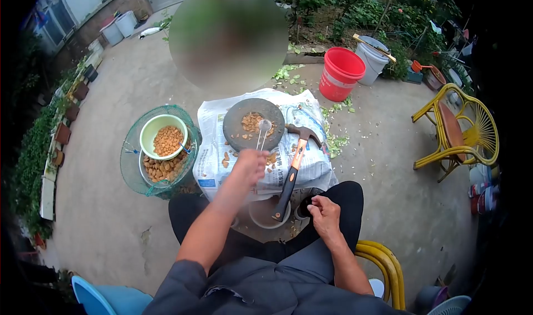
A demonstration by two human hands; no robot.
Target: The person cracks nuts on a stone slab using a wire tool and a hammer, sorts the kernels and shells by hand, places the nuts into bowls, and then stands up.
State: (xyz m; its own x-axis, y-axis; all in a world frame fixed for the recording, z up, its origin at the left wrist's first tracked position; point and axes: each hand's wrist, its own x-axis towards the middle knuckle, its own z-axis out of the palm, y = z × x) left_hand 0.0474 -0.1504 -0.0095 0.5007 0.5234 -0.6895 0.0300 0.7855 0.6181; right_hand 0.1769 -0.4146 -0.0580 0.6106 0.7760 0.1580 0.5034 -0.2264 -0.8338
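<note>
Observed gripping, with the left hand (251, 166), the near end of a small round-headed tool (265, 125), extended over a round stone slab (232, 127). Found broken brown pieces (251, 121) on the slab, gathered mostly around its middle and beside the tool's head. Unable to confirm from this view any contact between head and stone. Recorded the right hand (326, 218) as curled near the right knee (348, 194), just beside a dark object (305, 206); cannot tell any hold on it. Noted a claw hammer (292, 173) lying on the printed white sheet (212, 114), to the right of the slab, with handle jutting past the near edge above a low bowl (258, 219). Judged advisable: hold the tool well back, set its head flat and steady near the slab's middle, and avoid working at the rim. Advised further: sweep fragments aside with light strokes, without scattering more loose bits (226, 160) onto the sheet. Before any use of the hammer, draw fingers clear and favour short, measured blows so as to limit crushing.
</note>
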